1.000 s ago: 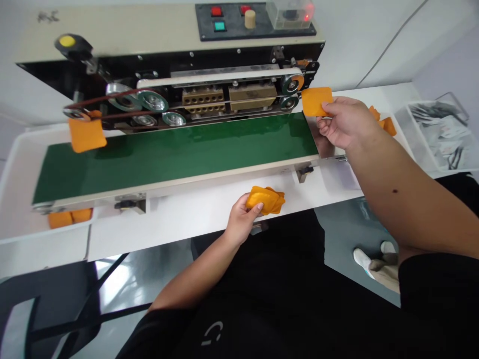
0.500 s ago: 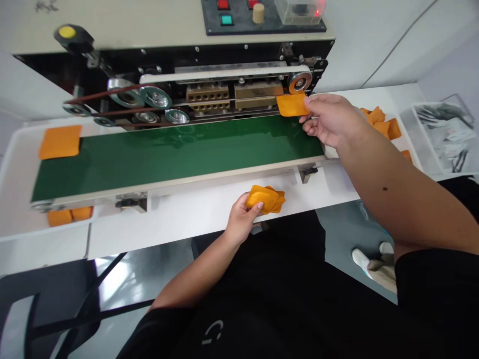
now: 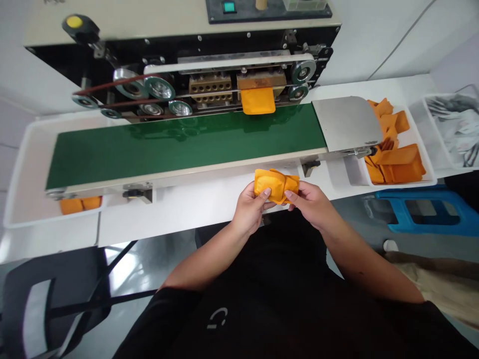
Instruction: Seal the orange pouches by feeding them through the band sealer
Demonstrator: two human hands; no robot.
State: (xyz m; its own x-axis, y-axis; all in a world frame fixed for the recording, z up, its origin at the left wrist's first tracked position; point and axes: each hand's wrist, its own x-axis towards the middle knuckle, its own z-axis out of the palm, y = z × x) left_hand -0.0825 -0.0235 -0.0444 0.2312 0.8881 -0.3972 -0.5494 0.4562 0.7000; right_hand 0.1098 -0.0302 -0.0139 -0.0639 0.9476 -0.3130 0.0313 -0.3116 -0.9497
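My left hand [image 3: 250,209] grips a small stack of orange pouches [image 3: 276,185] in front of the sealing machine. My right hand [image 3: 309,202] has its fingers pinched on the right side of the same stack. One orange pouch [image 3: 257,101] hangs in the sealer's belt above the green conveyor [image 3: 179,144], under the brass heating blocks. Both hands hover over the white table edge, near my body.
A white tray [image 3: 421,144] at the right holds several orange pouches [image 3: 396,162]. A metal feed plate [image 3: 346,123] sits at the conveyor's right end. Orange pouches [image 3: 80,204] lie in the white catch tray [image 3: 20,159] at the left. A clear bin [image 3: 454,129] stands far right, a blue stool [image 3: 419,214] below.
My right hand let go of the pouch at the sealer's entry and came back to the stack in my left hand. That pouch travelled left along the belt. The earlier pouch at the left end is gone.
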